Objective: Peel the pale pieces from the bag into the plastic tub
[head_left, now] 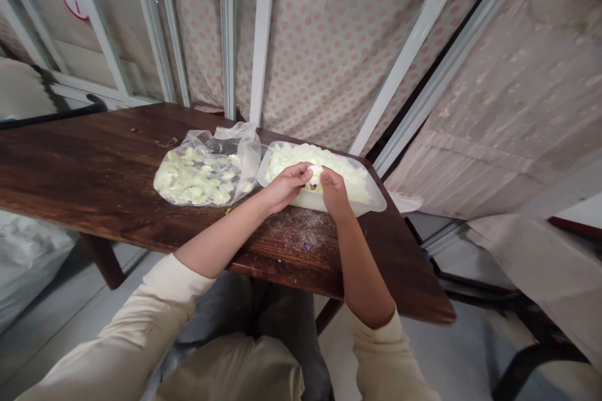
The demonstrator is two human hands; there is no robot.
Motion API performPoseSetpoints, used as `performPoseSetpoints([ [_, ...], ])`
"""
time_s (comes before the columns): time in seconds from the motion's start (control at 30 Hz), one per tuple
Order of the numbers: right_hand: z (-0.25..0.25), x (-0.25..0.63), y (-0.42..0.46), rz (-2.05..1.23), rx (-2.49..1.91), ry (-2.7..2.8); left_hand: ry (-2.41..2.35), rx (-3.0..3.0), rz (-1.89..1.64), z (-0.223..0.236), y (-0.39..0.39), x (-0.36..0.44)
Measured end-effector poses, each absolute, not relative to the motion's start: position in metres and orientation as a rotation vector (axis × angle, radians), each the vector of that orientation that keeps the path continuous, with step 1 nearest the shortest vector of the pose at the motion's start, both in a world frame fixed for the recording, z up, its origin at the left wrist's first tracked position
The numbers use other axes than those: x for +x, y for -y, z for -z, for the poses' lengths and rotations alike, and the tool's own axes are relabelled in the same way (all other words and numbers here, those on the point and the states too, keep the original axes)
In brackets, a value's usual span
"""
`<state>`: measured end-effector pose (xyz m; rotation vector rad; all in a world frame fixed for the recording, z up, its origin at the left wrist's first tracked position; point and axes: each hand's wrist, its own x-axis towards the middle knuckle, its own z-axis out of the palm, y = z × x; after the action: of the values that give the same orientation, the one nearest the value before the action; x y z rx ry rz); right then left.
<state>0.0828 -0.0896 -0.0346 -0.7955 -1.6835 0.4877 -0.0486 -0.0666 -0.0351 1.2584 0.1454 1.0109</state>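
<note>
Cream sleeves [164, 301], two, pushed up the forearms, lie nearest. One small white piece [315, 174] sits between both hands, over the near side of the tray. Left hand [286, 187]: fingers nearly closed, pinching its left side. Right hand [333, 191]: thumb and fingers drawn in, gripping its right side. Tray [377, 202], translucent, holds heaped pale pieces. Clear plastic bag [207, 177], left of it, contains yellowish-white pieces. Both rest on a dark wooden table [94, 185].
</note>
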Motion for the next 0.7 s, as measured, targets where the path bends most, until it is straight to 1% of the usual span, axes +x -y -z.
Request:
performPoseSetpoints([
  [0.17, 0.034, 0.085, 0.086, -0.434, -0.855, 1.578, -0.288, 1.217, -1.05, 0.038, 0.063, -0.047],
  [0.33, 0.039, 0.085, 0.08, -0.537, -0.883, 1.504, -0.352, 1.268, -1.08, 0.038, 0.06, -0.046],
  [0.47, 0.043, 0.085, 0.077, -0.595, -0.871, 1.513, -0.405, 1.422, -1.103, 0.037, 0.058, -0.048],
  [0.7, 0.045, 0.088, 0.074, -0.515, -0.928, 1.506, -0.599, 1.765, -1.216, 0.037, 0.051, -0.052],
])
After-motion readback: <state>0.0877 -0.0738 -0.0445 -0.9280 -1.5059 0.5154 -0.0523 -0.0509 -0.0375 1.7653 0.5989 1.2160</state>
